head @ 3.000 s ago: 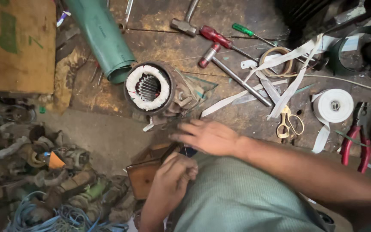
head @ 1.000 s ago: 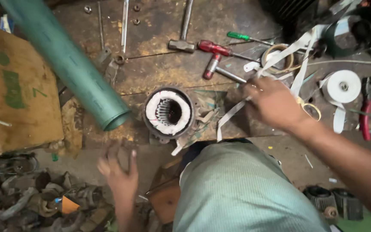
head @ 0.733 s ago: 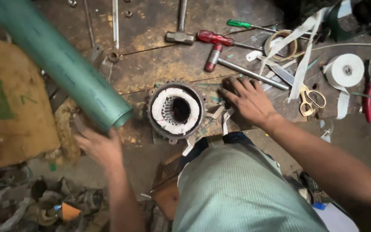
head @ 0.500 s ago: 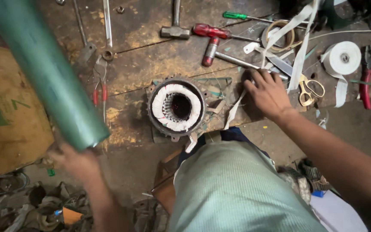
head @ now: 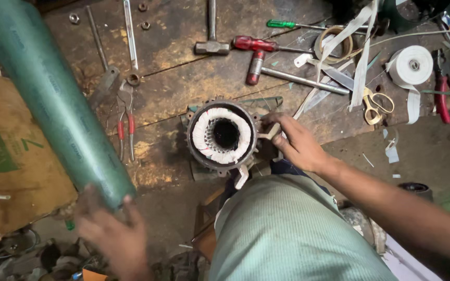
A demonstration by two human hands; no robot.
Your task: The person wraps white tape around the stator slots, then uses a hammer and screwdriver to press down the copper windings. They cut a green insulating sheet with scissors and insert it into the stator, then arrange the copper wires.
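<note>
A round motor stator with white winding inside stands on the worn wooden bench in front of me. My right hand rests against the stator's right side, fingers pinching a small pale strip there. A long green roll of sheet lies slanted at the left. My left hand, blurred, is at the roll's near end, fingers spread and touching its edge. My knee in grey-green cloth fills the lower middle.
A hammer, red and green screwdrivers, yellow-handled scissors, a white tape roll, red pliers, spanners and small red-handled pliers lie on the bench. A cardboard box sits left; scrap parts lie below.
My right hand came back from the tools at the right to the stator's side. My left hand rose from the floor clutter to the near end of the green roll.
</note>
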